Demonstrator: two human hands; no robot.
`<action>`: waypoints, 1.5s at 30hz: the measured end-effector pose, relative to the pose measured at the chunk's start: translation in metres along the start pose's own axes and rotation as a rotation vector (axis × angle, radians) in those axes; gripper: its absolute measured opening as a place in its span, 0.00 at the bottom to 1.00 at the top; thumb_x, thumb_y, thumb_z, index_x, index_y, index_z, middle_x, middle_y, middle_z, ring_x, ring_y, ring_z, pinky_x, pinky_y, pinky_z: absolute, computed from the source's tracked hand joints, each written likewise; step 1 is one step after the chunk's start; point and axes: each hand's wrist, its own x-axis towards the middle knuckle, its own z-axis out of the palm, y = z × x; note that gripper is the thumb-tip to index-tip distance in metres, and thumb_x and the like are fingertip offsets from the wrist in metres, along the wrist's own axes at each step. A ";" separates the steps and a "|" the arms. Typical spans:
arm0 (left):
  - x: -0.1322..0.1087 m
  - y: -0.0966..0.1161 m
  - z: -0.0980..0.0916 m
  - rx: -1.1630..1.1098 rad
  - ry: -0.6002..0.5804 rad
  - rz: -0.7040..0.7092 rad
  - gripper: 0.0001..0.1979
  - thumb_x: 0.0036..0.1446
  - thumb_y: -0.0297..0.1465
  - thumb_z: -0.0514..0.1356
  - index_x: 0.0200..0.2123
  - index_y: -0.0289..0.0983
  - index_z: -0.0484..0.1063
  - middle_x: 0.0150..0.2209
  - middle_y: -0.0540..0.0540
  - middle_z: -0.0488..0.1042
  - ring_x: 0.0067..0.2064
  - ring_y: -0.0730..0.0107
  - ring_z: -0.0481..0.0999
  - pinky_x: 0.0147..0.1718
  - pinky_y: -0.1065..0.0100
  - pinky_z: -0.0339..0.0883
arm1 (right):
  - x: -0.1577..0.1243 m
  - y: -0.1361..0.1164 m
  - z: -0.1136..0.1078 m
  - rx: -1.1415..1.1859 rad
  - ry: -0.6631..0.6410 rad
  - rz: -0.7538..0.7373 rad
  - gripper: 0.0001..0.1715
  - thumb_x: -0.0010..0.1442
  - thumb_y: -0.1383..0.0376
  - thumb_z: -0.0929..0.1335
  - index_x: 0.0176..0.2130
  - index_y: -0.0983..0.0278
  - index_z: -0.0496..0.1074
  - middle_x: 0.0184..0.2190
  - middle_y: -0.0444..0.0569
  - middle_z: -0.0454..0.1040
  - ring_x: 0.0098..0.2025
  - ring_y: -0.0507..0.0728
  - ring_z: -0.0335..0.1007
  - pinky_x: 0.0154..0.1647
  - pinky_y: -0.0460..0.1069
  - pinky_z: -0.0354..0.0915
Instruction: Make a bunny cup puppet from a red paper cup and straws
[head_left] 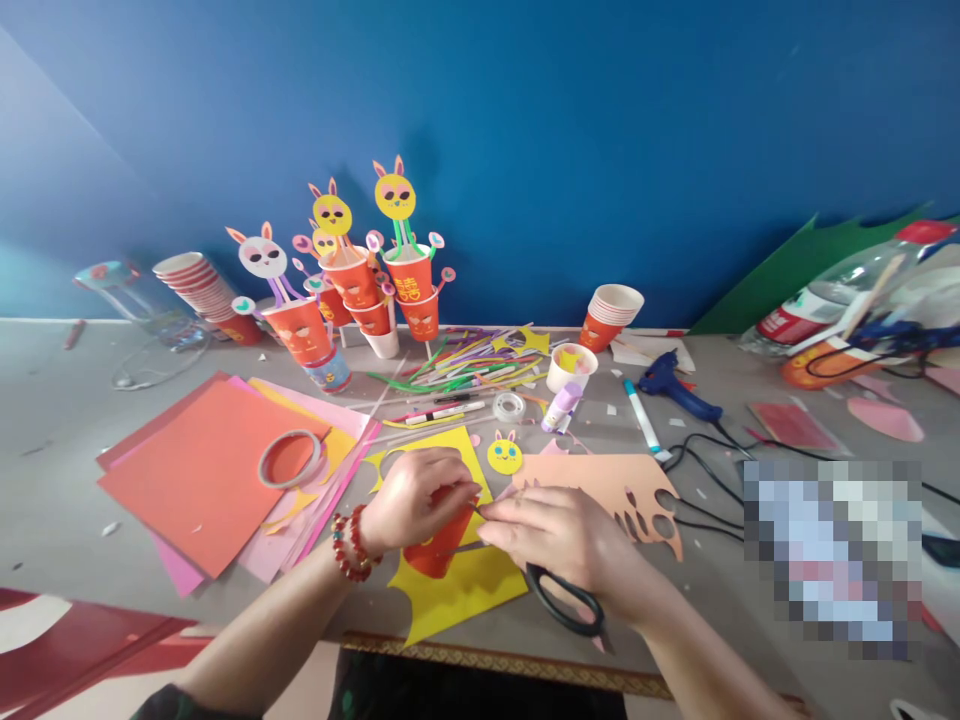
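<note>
My left hand (420, 497), with a red bead bracelet (352, 545) at its wrist, is closed around a red paper cup (431, 555) over yellow paper (469, 590). The fingertips of my right hand (551, 530) are pinched together, meeting the left fingertips at the cup's right side. Something small and dark shows between them, too small to name. Beneath my right hand are black-handled scissors (566, 600), their blade pointing left toward the cup. Just beyond the hands lies a yellow paper rabbit face (505, 456) with blue eyes.
Cup figures with rabbit faces (394, 195) stand at the back left. Coloured paper sheets (217, 470) carry a tape roll (291, 459) at left. Pipe cleaners (465, 365), a glue stick (562, 407), a marker (642, 415) and a corded blue glue gun (679, 388) lie beyond my hands.
</note>
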 end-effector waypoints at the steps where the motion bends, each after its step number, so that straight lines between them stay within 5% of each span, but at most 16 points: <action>1: 0.000 0.000 0.000 0.000 0.009 0.011 0.07 0.65 0.28 0.57 0.33 0.37 0.73 0.27 0.47 0.73 0.29 0.70 0.70 0.29 0.70 0.61 | -0.001 0.001 0.000 0.023 0.006 0.012 0.15 0.71 0.67 0.62 0.48 0.61 0.77 0.45 0.51 0.83 0.43 0.58 0.78 0.47 0.52 0.72; 17: -0.001 0.003 0.000 0.159 0.134 0.111 0.05 0.64 0.26 0.58 0.38 0.37 0.74 0.30 0.45 0.77 0.31 0.68 0.74 0.31 0.69 0.66 | 0.011 -0.011 0.002 0.323 0.231 0.240 0.16 0.66 0.72 0.65 0.46 0.58 0.80 0.38 0.49 0.84 0.38 0.56 0.81 0.41 0.48 0.74; 30: -0.002 0.002 0.001 0.182 0.206 0.114 0.05 0.64 0.25 0.57 0.37 0.38 0.72 0.30 0.45 0.76 0.30 0.68 0.74 0.30 0.68 0.67 | 0.009 -0.011 0.019 0.812 0.374 0.657 0.12 0.65 0.59 0.69 0.39 0.63 0.81 0.31 0.50 0.83 0.34 0.60 0.83 0.35 0.49 0.78; 42: -0.004 0.003 0.005 0.074 0.241 0.036 0.06 0.65 0.26 0.56 0.36 0.37 0.73 0.28 0.45 0.75 0.29 0.69 0.72 0.27 0.69 0.65 | 0.010 -0.017 0.010 0.257 0.338 0.254 0.15 0.65 0.73 0.65 0.45 0.59 0.79 0.41 0.51 0.84 0.41 0.58 0.82 0.45 0.50 0.75; 45: -0.005 0.003 0.005 0.105 0.252 0.072 0.05 0.64 0.25 0.57 0.36 0.37 0.72 0.29 0.45 0.76 0.29 0.69 0.73 0.28 0.69 0.65 | 0.012 -0.018 0.010 0.305 0.323 0.265 0.15 0.66 0.71 0.65 0.44 0.59 0.80 0.40 0.51 0.84 0.40 0.57 0.82 0.44 0.49 0.76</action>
